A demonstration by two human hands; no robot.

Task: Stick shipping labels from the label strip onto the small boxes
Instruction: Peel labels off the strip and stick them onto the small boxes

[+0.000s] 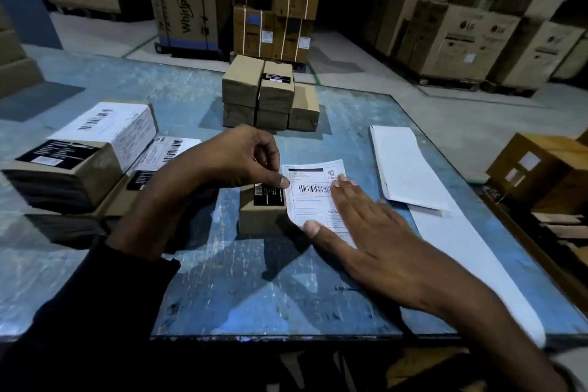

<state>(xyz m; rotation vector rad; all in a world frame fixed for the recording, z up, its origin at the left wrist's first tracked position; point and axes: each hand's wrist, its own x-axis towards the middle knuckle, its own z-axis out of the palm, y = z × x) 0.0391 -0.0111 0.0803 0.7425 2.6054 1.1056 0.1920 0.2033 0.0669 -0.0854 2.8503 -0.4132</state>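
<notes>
While the left hand [241,159] pinches the left edge of a white shipping label [313,197] between thumb and curled fingers, the right hand [366,226] lies flat on that label with fingers straight, thumb at its lower edge. Under the label sits a small brown box [259,218] with a black sticker, on the blue table [254,289]. To the right lies the white label strip [404,169]. Behind stand stacked plain boxes [270,95]; at left, labelled boxes [86,149]
</notes>
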